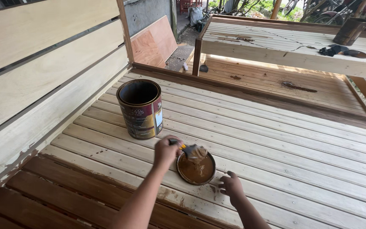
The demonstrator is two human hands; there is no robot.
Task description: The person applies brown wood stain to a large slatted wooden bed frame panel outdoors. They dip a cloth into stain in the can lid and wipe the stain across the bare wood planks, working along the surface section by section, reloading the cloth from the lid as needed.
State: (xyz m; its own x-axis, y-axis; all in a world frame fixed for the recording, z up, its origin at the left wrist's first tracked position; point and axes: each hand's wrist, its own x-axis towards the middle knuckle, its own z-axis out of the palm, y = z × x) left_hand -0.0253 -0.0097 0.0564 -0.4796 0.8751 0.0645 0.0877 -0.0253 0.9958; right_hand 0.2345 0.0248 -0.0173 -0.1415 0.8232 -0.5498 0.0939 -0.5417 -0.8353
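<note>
**Loading the brush from the lid**

Nearest me: stained dark-brown slats [64, 191] at the bottom left, bare pale slats beyond; the edge of the stained patch runs roughly under my forearms.

My right hand [232, 186] rests on the slatted platform [276, 140] just right of the lid, fingers loosely curled, holding nothing, not touching the lid as far as I can tell. Good brace; I'd keep it off the wet smears beside it.

My left hand [166, 150] is closed around the handle of the paintbrush [192, 151], bristles down over the far rim of the round lid [196, 168]. The lid lies flat on the slats, between my two hands, with a pool of brown stain in it. The bristles already look coated.

To do this well, I judge: dip only the bristle tips, drag them against the lid's rim to shed excess, and lift level so nothing drips through the gaps. The lid is shallow, so light pressure or it slides or tips.

Just beyond, up and left of the lid: the open paint can [140, 109], upright, near my left hand — watch the elbow.

Further off: a raised slatted frame [293, 46] with another can [350, 30] and a dark rag [335, 50] on it.
</note>
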